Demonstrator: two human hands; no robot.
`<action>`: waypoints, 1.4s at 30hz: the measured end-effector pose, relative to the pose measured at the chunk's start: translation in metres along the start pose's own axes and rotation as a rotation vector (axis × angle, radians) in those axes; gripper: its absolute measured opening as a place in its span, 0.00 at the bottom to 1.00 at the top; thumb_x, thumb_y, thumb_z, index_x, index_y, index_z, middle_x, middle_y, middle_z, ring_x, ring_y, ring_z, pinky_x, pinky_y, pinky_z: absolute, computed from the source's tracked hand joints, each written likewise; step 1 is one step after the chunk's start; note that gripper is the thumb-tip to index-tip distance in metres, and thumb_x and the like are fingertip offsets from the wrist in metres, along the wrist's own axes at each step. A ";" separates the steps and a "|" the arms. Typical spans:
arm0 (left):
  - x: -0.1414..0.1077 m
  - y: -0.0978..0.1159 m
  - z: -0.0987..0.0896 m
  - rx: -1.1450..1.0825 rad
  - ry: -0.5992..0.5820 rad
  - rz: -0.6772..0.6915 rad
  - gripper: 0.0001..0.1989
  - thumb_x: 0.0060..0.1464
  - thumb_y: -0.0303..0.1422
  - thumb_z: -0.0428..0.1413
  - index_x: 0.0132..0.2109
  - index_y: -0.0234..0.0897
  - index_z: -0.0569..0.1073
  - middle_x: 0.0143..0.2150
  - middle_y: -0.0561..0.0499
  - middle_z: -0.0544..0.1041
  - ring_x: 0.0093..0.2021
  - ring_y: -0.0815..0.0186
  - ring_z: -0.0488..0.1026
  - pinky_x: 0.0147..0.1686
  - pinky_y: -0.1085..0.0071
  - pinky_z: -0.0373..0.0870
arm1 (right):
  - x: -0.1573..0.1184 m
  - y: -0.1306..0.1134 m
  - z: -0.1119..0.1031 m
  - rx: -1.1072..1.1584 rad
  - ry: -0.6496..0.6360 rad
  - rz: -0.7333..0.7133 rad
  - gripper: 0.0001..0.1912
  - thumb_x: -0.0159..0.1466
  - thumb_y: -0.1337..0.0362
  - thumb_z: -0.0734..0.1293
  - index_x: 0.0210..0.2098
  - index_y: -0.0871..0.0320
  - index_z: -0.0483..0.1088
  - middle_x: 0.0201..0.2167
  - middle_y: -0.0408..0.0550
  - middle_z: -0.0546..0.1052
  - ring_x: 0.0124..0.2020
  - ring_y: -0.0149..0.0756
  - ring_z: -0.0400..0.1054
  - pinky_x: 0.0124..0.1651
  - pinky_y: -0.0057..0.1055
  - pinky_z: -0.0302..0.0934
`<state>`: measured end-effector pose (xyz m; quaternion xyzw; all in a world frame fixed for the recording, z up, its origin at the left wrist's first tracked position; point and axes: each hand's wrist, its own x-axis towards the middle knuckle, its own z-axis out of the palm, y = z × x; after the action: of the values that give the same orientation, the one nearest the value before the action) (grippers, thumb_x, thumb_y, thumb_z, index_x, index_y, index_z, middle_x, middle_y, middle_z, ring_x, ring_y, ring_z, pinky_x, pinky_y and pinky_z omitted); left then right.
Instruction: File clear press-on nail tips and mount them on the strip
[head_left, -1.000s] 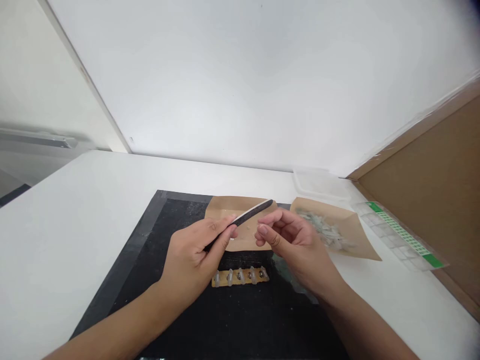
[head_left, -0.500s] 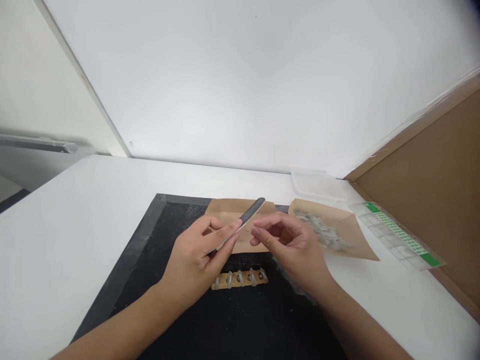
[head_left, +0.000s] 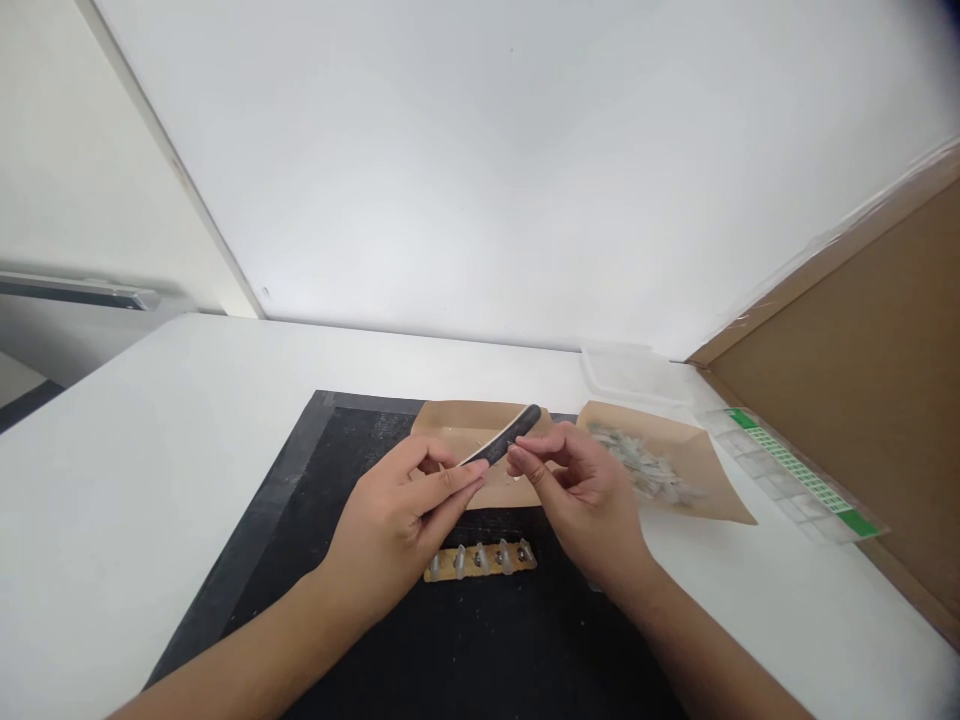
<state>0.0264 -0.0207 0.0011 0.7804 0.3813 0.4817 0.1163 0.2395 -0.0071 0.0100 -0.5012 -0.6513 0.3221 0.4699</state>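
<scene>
My left hand (head_left: 409, 500) grips a curved dark file (head_left: 514, 432) with a pale edge, its free end pointing up and to the right. My right hand (head_left: 581, 485) is pinched at the file's side, on something small that I cannot make out. Beneath the file is a sheet of brown paper (head_left: 491, 495) with tiny clear bits on it. Nearer to me, a yellowish strip (head_left: 480, 562) bears several small clear pieces in a row on the black mat (head_left: 480, 650).
At the right, another brown paper (head_left: 720, 490) holds a heap of pale translucent pieces (head_left: 649, 468). Beyond it are a clear compartment case with a green label (head_left: 799, 470) and a clear plastic tray (head_left: 637, 372). A brown board (head_left: 862, 370) stands at the far right.
The file has turned in my left hand, so its dark face shows toward my right hand. My right fingertips have come up against the file.
</scene>
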 end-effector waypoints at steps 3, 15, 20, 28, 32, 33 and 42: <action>-0.001 0.000 0.000 0.012 0.000 -0.022 0.09 0.67 0.24 0.59 0.48 0.38 0.83 0.36 0.51 0.73 0.32 0.71 0.70 0.31 0.74 0.67 | 0.001 0.001 0.001 -0.076 0.000 -0.057 0.10 0.72 0.57 0.69 0.37 0.54 0.77 0.33 0.47 0.79 0.35 0.37 0.75 0.30 0.30 0.65; -0.004 -0.003 0.001 0.018 -0.019 -0.109 0.18 0.68 0.26 0.58 0.62 0.43 0.77 0.32 0.55 0.64 0.31 0.70 0.66 0.32 0.74 0.65 | -0.003 -0.004 0.001 -0.233 0.030 -0.241 0.03 0.70 0.63 0.70 0.38 0.52 0.77 0.35 0.47 0.81 0.29 0.34 0.71 0.24 0.30 0.60; -0.004 0.000 0.000 -0.018 -0.008 -0.121 0.17 0.68 0.23 0.55 0.58 0.44 0.80 0.33 0.54 0.65 0.31 0.71 0.66 0.30 0.75 0.65 | -0.004 -0.003 -0.001 -0.279 0.016 -0.269 0.01 0.69 0.63 0.72 0.39 0.51 0.77 0.36 0.46 0.82 0.26 0.33 0.68 0.25 0.31 0.62; 0.000 0.008 -0.003 -0.050 -0.058 -0.121 0.14 0.68 0.24 0.55 0.53 0.41 0.82 0.38 0.51 0.70 0.29 0.73 0.68 0.28 0.75 0.66 | -0.004 -0.006 -0.002 -0.053 -0.082 -0.193 0.05 0.67 0.62 0.75 0.35 0.52 0.76 0.33 0.45 0.82 0.30 0.35 0.75 0.26 0.29 0.63; 0.001 0.008 -0.004 -0.077 -0.040 -0.126 0.09 0.67 0.26 0.58 0.48 0.40 0.82 0.38 0.51 0.71 0.31 0.73 0.71 0.30 0.75 0.67 | -0.001 -0.007 -0.004 -0.003 -0.138 -0.173 0.06 0.66 0.62 0.75 0.33 0.52 0.77 0.34 0.45 0.83 0.32 0.36 0.77 0.31 0.30 0.67; 0.001 0.007 -0.004 -0.084 -0.043 -0.130 0.07 0.67 0.27 0.58 0.47 0.40 0.81 0.39 0.51 0.72 0.33 0.71 0.73 0.31 0.75 0.69 | 0.000 -0.007 -0.004 0.008 -0.168 -0.165 0.06 0.66 0.62 0.75 0.33 0.52 0.77 0.34 0.45 0.83 0.33 0.36 0.77 0.32 0.31 0.68; 0.000 0.005 -0.006 -0.081 -0.104 -0.084 0.08 0.69 0.27 0.56 0.49 0.41 0.79 0.42 0.49 0.72 0.38 0.69 0.76 0.37 0.72 0.73 | -0.001 -0.014 -0.006 0.165 -0.271 -0.041 0.06 0.64 0.59 0.77 0.34 0.52 0.80 0.32 0.44 0.84 0.31 0.36 0.78 0.34 0.32 0.72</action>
<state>0.0237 -0.0252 0.0067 0.7825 0.3873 0.4501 0.1875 0.2406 -0.0128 0.0241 -0.3992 -0.6902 0.4296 0.4240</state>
